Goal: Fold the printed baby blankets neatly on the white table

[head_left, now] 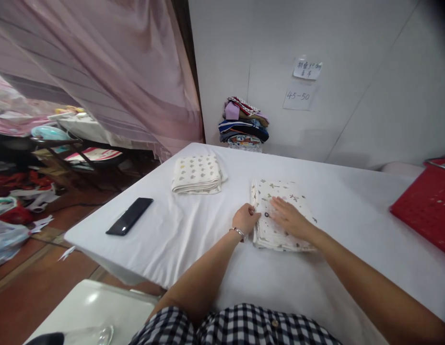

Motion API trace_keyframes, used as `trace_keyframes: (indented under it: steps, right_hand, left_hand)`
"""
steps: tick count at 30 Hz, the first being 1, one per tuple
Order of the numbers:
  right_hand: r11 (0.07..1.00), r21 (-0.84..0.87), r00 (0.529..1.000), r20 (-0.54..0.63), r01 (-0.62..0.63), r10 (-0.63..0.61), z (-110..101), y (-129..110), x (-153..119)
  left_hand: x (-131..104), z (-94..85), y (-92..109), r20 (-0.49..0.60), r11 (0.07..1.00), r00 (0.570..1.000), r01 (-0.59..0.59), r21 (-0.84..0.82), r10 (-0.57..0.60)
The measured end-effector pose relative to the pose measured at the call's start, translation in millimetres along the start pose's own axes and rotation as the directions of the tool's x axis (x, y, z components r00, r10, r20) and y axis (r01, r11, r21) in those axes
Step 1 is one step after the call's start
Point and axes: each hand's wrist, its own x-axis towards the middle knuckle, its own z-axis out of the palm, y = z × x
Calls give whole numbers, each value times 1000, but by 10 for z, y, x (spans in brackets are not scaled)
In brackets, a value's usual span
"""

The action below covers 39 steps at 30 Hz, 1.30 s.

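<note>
A folded white cloth with a small plant-like print (pixel 280 232) lies on the white-covered table in front of me. My left hand (pixel 245 219) is at its left edge, fingers curled and thumb against the fold, pinching the layers there. A bracelet circles that wrist. Flat on top of the same cloth rests my right hand (pixel 290 218), its fingers stretched out and slightly blurred. Farther back to the left sits a second folded cloth (pixel 197 173), white with rows of small grey-green motifs and one yellow one; neither hand touches it.
A black phone-like slab (pixel 130 216) lies near the left edge of the table (pixel 165 239). Against the wall stands a pile of folded fabrics (pixel 244 122). At the right is a red bag-like object (pixel 427 203). A pink curtain (pixel 146 81) hangs at left; a white stool (pixel 89 311) stands below.
</note>
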Motion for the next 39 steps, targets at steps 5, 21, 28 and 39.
trace_keyframes:
  steps: [5,21,28,39]
  right_hand:
    - [987,-125,995,-22,-101,99,-75,208,775]
    - [991,-117,998,-10,-57,56,147,306,1298]
    - [986,-149,997,6,-79,81,254,369,1242]
    - [933,-205,955,-45,-296,293,4,931,877]
  left_hand:
    - [-17,-5,-2,-1,1000,1000,-21,17,21]
    - [-16,26,-55,10,996,998,-64,64,64]
    - [-14,-5,-25,13,998,999,-49,45,49]
    - [-5,5,-35,3,997,998,-56,45,56]
